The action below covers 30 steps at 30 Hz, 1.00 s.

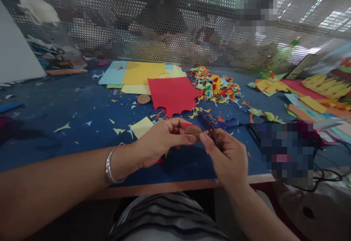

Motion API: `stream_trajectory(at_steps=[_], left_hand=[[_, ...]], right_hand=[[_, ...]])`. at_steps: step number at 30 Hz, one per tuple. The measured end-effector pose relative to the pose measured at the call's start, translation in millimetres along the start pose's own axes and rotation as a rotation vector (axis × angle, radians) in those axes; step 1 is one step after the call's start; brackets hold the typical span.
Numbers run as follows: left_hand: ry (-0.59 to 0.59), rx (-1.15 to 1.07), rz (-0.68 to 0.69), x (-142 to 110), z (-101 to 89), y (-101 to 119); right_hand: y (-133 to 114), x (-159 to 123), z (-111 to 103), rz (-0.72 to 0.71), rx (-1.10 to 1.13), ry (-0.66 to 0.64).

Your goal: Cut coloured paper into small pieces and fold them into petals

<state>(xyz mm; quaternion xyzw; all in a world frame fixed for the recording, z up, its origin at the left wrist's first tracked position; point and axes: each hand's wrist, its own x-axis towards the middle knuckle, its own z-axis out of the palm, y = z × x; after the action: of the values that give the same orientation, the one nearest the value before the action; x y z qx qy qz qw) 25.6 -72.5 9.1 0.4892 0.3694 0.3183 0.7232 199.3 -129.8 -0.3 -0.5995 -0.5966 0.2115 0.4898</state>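
Note:
My left hand (167, 135) pinches a round wooden disc (193, 130) with a piece of red paper (185, 125) against it. My right hand (227, 151) meets it from the other side, thumb and forefinger at the disc's edge. Its curled fingers hold a dark, narrow tool that looks like scissors (214, 136), mostly hidden. Just beyond the hands lies a red sheet (175, 93) with scalloped cut edges. A second wooden disc (144, 99) rests at its left. A pale yellow paper piece (142, 127) lies beside my left hand.
Behind the red sheet are yellow (144, 72) and light blue sheets (113, 73). A heap of small coloured paper pieces (216, 87) sits to its right. A blue plastic handle (230, 123) lies past my right hand. Scraps litter the blue table (82, 109); black cables (326, 175) hang at right.

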Motion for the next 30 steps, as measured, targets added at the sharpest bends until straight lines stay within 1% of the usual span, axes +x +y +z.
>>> stream_trajectory(at_steps=[1,3,5,9,12,15,17,22,26,30], left_hand=[[0.021,-0.035,-0.027,0,1.4,-2],[0.039,-0.098,-0.031,1,3.0,-5],[0.036,-0.107,0.027,2,1.9,-5],[0.050,0.027,0.168,8,-6.9,1],[0.053,0.078,0.199,11,-11.4,4],[0.037,0.120,0.191,10,-10.4,5],[0.020,0.135,0.176,8,-8.5,5],[-0.021,0.114,0.145,5,-6.2,5],[-0.044,0.119,0.122,5,-6.0,4],[-0.062,0.111,0.130,5,-5.8,4]], right_hand=[[0,-1,2,0.006,0.009,0.004],[-1,-1,3,0.014,0.017,-0.001],[-1,-1,2,0.022,0.023,-0.025],[4,4,-6,0.011,0.064,-0.110],[9,5,-9,0.031,0.073,-0.142],[11,5,-8,0.107,0.058,-0.133],[10,4,-6,0.129,0.056,-0.144],[7,3,-4,0.133,0.081,-0.179],[7,3,-4,0.123,0.085,-0.176],[9,4,-5,0.096,0.061,-0.176]])
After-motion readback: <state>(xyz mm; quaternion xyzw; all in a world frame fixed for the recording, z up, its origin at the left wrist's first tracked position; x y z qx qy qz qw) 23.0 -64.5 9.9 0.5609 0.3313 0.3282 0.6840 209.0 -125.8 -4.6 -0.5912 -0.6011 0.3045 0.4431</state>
